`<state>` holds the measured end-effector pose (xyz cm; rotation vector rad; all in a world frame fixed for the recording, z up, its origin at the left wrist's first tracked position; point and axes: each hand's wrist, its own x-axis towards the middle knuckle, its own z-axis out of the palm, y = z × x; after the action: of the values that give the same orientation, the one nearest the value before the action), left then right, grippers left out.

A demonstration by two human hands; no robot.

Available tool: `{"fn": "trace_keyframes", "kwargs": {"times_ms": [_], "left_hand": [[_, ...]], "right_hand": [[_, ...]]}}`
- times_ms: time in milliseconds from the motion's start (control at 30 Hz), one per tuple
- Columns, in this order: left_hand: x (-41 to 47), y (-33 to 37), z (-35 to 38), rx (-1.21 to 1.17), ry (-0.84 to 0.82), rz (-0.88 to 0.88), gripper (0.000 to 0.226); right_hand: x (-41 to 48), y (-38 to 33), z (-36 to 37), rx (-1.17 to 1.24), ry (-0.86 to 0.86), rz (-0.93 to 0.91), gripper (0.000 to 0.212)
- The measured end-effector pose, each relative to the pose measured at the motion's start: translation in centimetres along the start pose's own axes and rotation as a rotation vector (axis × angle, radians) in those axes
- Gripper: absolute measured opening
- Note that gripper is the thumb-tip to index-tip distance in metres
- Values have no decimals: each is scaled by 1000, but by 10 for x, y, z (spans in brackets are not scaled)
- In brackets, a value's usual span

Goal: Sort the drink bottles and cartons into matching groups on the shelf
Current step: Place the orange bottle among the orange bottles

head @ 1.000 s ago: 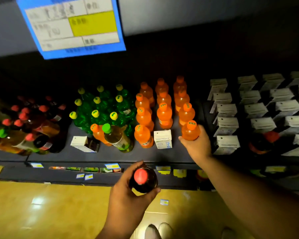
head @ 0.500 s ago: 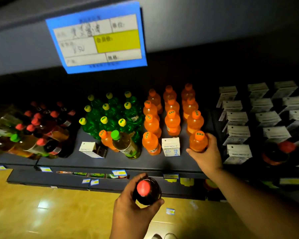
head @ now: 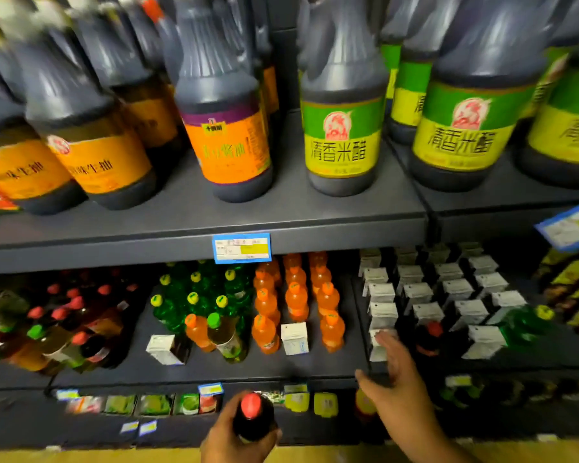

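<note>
Before shelf [head: 214, 365], left hand [head: 224, 442] gripping dark-filled bottle [head: 253, 424]

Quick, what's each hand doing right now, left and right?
Left hand: holding a dark plastic bottle with a red cap.
Right hand: open, fingers spread, holding nothing.

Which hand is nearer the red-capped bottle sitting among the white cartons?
Right. The right hand is open, just left of the red-capped bottle. The left hand is lower and well to the left, gripping a dark bottle.
</note>
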<state>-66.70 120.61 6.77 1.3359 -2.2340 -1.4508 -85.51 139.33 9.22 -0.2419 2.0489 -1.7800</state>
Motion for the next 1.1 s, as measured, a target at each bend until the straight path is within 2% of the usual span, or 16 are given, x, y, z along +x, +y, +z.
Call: {"fn": "trace_keyframes", "kwargs": {"times_ms": [133, 367, 467, 633, 867, 1000, 1100], "left_hand": [[-2, 34, 8, -9, -37, 62, 73], [-11, 123, 32, -71, -111, 335, 51], [-16, 148, 46, -75, -147, 433, 49], [-28, 164, 68, -82, -221, 478, 53], [-37, 138, 73, -56, -373, 453, 68], [-26, 108, 43, -15, -278, 405, 105], [-15, 85, 9, 10, -177, 401, 103]], "right_hand": [[-25, 8, 2, -60, -85, 22, 77], [-43, -6, 13, -123, -217, -61, 88], [-40, -19, 17, -82, -162, -92, 94], [-33, -25, 6, -8, -10, -117, 81], [-44, 6, -4, -118, -24, -78, 74], [-46, 14, 2, -152, 14, -101, 69], [-39, 12, 8, -154, 20, -84, 70]]}}
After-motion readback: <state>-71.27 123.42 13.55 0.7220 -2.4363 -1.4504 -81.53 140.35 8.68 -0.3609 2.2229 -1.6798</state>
